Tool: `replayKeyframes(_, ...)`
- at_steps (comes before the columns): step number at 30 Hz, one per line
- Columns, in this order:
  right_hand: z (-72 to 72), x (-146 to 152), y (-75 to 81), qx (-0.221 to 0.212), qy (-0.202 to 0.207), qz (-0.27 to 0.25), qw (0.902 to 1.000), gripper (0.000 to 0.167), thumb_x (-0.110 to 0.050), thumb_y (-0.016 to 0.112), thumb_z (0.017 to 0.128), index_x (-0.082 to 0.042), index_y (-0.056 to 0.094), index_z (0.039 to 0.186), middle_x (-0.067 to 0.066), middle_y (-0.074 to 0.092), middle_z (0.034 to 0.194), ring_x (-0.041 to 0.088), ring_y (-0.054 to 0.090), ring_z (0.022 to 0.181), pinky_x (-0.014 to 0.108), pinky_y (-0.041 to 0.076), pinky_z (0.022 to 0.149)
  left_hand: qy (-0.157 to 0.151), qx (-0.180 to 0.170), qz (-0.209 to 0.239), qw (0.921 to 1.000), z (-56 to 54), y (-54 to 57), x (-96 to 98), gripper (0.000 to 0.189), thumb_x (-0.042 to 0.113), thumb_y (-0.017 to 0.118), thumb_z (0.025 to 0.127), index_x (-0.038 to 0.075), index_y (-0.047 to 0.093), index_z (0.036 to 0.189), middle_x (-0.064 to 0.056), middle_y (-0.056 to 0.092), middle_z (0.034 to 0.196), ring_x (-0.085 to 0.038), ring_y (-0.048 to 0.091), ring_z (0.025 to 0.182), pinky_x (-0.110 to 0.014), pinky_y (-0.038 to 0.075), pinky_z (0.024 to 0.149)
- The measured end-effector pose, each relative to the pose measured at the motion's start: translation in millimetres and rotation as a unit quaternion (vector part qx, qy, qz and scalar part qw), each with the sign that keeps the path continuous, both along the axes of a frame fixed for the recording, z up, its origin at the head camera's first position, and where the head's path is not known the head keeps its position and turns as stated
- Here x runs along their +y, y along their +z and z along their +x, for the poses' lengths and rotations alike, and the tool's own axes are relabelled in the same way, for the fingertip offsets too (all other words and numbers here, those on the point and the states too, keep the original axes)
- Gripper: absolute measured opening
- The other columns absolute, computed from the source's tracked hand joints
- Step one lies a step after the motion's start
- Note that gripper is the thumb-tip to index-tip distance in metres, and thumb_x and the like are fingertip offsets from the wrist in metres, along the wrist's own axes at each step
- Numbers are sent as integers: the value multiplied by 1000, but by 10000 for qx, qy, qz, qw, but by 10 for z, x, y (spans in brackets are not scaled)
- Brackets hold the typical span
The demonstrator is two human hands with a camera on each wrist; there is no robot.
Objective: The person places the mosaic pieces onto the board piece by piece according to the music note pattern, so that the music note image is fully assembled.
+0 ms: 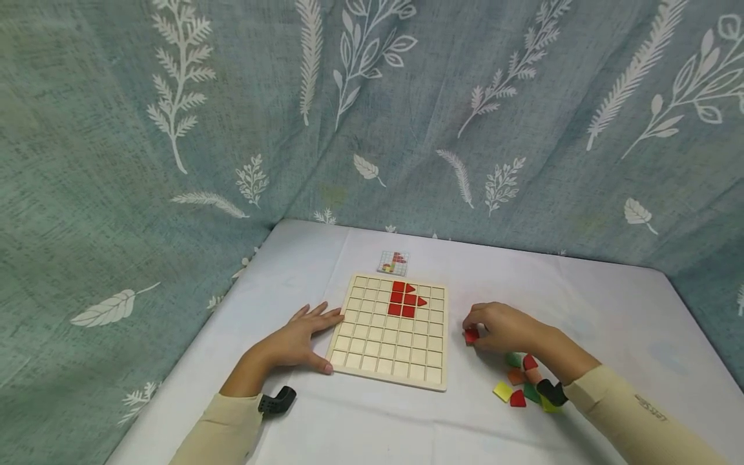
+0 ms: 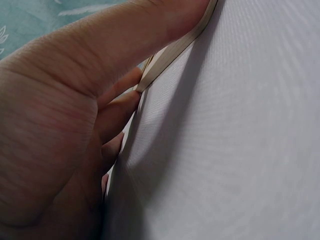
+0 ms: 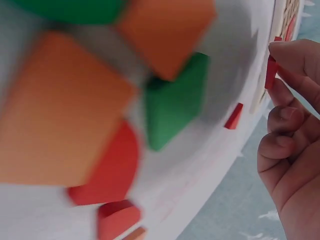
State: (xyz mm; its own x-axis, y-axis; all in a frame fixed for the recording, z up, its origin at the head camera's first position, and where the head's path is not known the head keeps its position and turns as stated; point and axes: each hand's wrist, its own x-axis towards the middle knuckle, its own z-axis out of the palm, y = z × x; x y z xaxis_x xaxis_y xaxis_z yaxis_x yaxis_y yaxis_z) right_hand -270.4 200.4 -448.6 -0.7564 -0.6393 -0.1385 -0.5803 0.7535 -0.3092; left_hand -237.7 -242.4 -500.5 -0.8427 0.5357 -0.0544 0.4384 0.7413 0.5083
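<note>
A pale wooden grid board (image 1: 380,349) lies on the white table, with several red squares and two red triangles set in its upper cells. My left hand (image 1: 299,339) rests at the board's left side, fingers spread, thumb at the near left corner; in the left wrist view the thumb and fingertips touch the board's edge (image 2: 170,59). Right of the board, my right hand (image 1: 502,326) pinches a red square tile (image 1: 471,336) between thumb and fingers. The right wrist view shows this red tile (image 3: 270,72) on edge, its other fingers curled in.
Behind the board lies a small pattern card (image 1: 393,263) with a printed grid picture. Loose pieces, among them a yellow tile (image 1: 502,391), a red piece (image 1: 518,398) and a green block (image 3: 175,102), lie beneath the right forearm. A patterned cloth (image 1: 372,129) hangs behind the table.
</note>
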Motion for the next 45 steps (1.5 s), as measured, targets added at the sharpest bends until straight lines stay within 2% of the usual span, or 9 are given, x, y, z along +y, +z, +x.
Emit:
replayKeyframes(7,-193,-187,-15,144,38,-284,9995,25,-18,79,80,-15,75,104,-13,62,94,11,57,83,29,53,75,34,28,-97,9999,0,-17,-1,117,72,79,54,18,40,151,5,30,156,-25,10,147,-51,-2,117)
replayKeyframes(15,-345,-398,-37,396,354,-541,9971,23,-18,77,82,-13,74,105,-8,64,98,11,58,87,33,53,79,76,39,-153,9998,7,-4,1,117,71,80,54,19,40,150,6,30,156,-23,10,147,-50,-2,117)
replayKeyframes(21,-372,-541,-51,288,284,-474,9981,25,-18,76,83,-13,73,107,-6,65,105,12,59,93,34,52,83,109,30,-162,9998,5,-4,15,117,71,80,53,19,41,150,5,31,156,-24,10,147,-50,-2,117)
replayKeyframes(30,-408,-709,-98,282,277,-429,9983,26,-18,74,85,-12,73,110,-4,65,104,11,58,92,33,51,85,120,-19,-145,9998,11,5,15,117,71,80,53,18,41,150,4,31,156,-25,10,147,-50,-2,117)
replayKeyframes(40,-430,-802,-140,302,300,-390,9983,22,-19,73,86,-13,73,107,-5,64,104,12,59,98,34,49,91,135,-23,-150,9998,9,13,18,117,71,80,52,18,42,150,5,31,156,-24,10,147,-50,-2,117)
replayKeyframes(45,-426,-828,-146,272,260,-286,9989,26,-20,73,87,-13,73,112,-4,64,107,13,60,100,34,49,91,146,-12,-167,9998,7,14,20,117,70,81,53,18,41,150,5,31,156,-24,10,147,-50,-2,117)
